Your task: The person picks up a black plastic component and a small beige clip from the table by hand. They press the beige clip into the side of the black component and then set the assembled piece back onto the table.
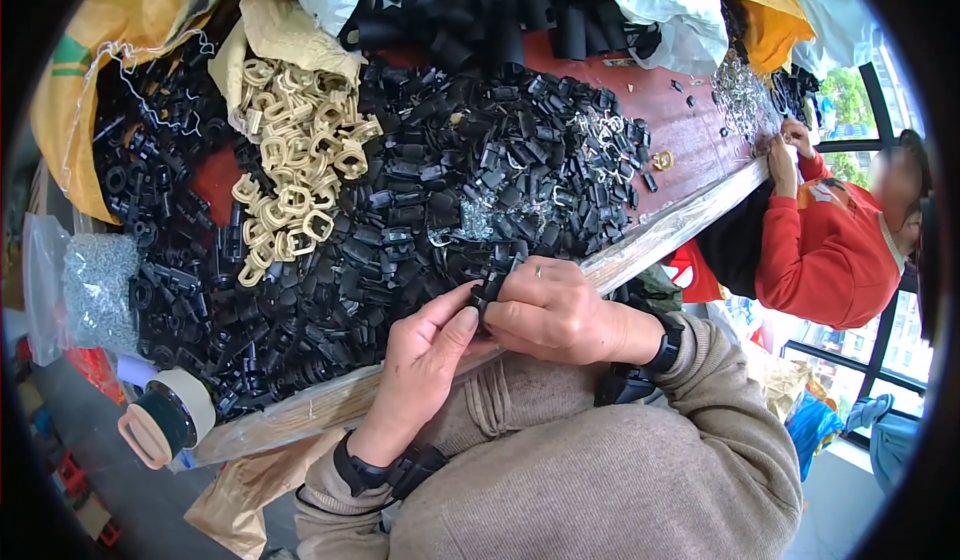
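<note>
Close together over the table's near edge, my left hand (pixel 422 352) and my right hand (pixel 552 310) are both closed on one small black plastic part (pixel 481 298). The left thumb presses against its near side, while the right fingers curl round its far end and hide much of it. Just beyond my fingers lies a wide heap of similar black plastic parts (pixel 410 185). Small clear pieces (pixel 478 220) and thin metal clips (pixel 600 140) are scattered on top of that heap.
Beige plastic rings (pixel 295 165) spill from a sack, left of centre. Black cylinders (pixel 505 20) fill an opening at the back. A bag of small clear pieces (pixel 100 285) and a lidded cup (pixel 170 415) stand left. Across the wooden edge (pixel 680 225), a person in red (pixel 835 245) works.
</note>
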The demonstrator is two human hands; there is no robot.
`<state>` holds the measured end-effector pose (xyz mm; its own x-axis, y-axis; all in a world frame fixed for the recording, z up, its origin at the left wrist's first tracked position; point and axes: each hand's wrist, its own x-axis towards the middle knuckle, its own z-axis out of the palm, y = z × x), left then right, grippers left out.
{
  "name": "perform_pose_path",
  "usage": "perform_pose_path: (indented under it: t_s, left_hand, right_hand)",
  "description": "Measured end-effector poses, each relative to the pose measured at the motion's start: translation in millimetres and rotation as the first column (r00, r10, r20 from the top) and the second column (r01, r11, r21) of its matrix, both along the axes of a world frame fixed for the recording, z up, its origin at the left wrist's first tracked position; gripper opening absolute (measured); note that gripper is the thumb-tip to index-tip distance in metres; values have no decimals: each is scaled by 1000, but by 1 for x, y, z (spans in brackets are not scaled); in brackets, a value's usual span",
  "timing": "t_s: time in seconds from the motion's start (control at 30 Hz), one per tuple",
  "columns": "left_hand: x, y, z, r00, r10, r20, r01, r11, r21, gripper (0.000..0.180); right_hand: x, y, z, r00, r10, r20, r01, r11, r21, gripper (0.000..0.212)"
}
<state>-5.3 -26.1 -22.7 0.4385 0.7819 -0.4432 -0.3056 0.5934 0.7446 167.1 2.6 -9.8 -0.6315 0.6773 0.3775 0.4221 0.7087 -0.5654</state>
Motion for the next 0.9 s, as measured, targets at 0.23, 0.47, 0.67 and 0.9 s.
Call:
perform_pose_path:
  t_s: [0.23,0.47,0.67,0.9]
  left_hand:
    - [-4,0,1,995,-79,-67,83,994,72,40]
    - [4,-2,1,996,-71,-55,71,997,5,40]
    - [10,-2,-4,993,-18,118,41,980,-195,31]
    - [5,4,-2,983,0,186,34,983,-179,30]
  right_hand:
    - [-2,-1,5,998,-16,58,19,999,-48,19]
    - [0,-5,8,991,-43,126,50,997,-53,17]
    - [17,2,8,998,23,-52,-35,968,-248,14]
    - [96,18,14,863,-504,23,504,860,-83,14]
